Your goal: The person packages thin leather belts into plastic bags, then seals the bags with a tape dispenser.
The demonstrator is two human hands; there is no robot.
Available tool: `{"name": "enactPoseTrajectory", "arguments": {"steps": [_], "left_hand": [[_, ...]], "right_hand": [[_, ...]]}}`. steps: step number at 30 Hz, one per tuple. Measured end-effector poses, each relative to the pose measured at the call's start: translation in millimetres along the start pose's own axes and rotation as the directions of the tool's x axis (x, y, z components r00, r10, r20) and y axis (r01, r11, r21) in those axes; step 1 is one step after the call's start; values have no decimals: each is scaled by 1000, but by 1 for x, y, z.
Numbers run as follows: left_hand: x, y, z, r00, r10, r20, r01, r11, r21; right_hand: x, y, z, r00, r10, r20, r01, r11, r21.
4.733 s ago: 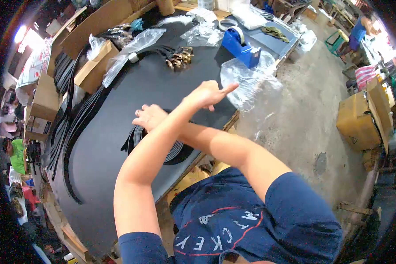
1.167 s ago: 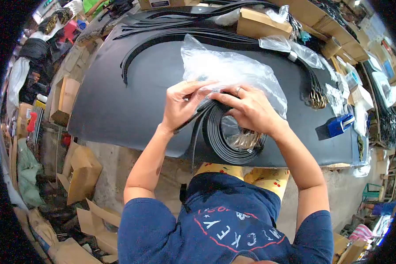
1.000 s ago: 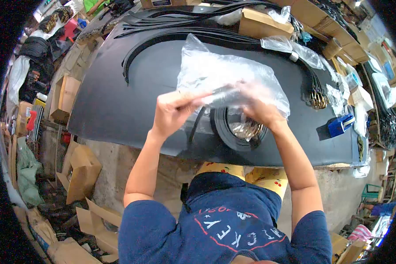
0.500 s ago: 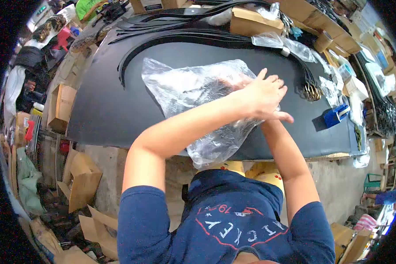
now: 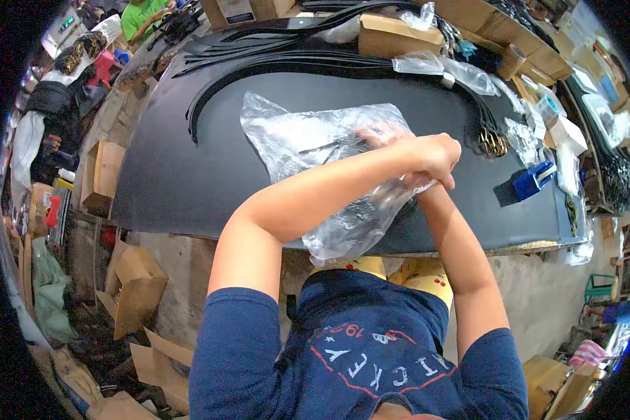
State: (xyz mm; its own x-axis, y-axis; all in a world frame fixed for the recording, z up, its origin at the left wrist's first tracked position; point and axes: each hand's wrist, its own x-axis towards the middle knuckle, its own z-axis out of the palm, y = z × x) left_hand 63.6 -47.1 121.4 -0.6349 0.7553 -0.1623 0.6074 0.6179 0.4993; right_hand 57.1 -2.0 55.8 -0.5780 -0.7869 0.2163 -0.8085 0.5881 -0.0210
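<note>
A large clear plastic bag lies crumpled over the front middle of the dark table. My left hand reaches across from the left and is closed on the bag's right edge, beside my right wrist. My right hand shows blurred through the plastic, inside the bag near its upper right part; its fingers are too unclear to tell what they hold. A thin dark streak shows in the bag left of that hand. The bag's lower corner hangs over the table's front edge.
Long black straps curve across the table's back, ending in metal buckles at right. A blue tool sits on the right side. A cardboard box stands at the back. A person in green is at upper left.
My left hand's fingers were spread above my right wrist and are now closed on the bag's edge. The bag has shifted slightly to the right.
</note>
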Motion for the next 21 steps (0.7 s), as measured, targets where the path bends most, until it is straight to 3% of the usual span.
{"name": "enactPoseTrajectory", "arguments": {"steps": [2, 3, 5, 6, 8, 9, 10, 12, 13, 14, 16, 17, 19, 21], "left_hand": [[-4, 9, 5, 983, 14, -186, 2, 996, 86], [-4, 10, 6, 983, 18, -185, -2, 996, 84], [0, 10, 8, 933, -29, -358, 3, 997, -71], [5, 14, 9, 933, -27, -358, 1, 997, -72], [24, 33, 13, 873, 210, -441, -356, 892, -280], [34, 50, 25, 829, 291, -477, -432, 875, -216], [35, 73, 38, 777, 373, -508, -505, 850, -149], [30, 120, 60, 822, 421, -383, -446, 895, 24], [29, 136, 77, 782, 488, -388, -517, 855, 34], [21, 149, 84, 737, 552, -390, -584, 811, 43], [-7, 167, 84, 771, 596, -223, -603, 796, 42], [-24, 162, 86, 771, 599, -215, -605, 795, 41], [-62, 144, 87, 595, 604, -530, -692, 720, 44], [-106, 121, 83, 679, 270, -682, -400, 916, -36]], "right_hand": [[-2, 2, 5, 1000, -4, -29, 3, 1000, -31], [-6, 5, 15, 997, -5, -82, 0, 998, -60], [-10, 5, 24, 970, -19, -243, -17, 990, -143], [-12, 11, 25, 970, -17, -243, -18, 989, -145], [-9, 7, -10, 993, 44, 108, -52, 996, 70], [-2, -16, -23, 989, 149, 21, -148, 987, -62], [-3, -7, -7, 928, -42, -371, 85, 991, 101], [0, 4, 9, 934, -24, -358, 42, 998, 42], [0, 7, 6, 933, -23, -358, 38, 999, 37], [0, 7, -1, 945, 12, -327, 20, 995, 94], [-1, 8, -13, 962, 79, -263, -23, 977, 211], [-1, 8, -18, 967, 111, -229, -46, 962, 271], [-1, 16, -17, 968, 149, -201, -76, 941, 331], [-7, 33, -9, 967, 187, -171, -113, 922, 370]]}}
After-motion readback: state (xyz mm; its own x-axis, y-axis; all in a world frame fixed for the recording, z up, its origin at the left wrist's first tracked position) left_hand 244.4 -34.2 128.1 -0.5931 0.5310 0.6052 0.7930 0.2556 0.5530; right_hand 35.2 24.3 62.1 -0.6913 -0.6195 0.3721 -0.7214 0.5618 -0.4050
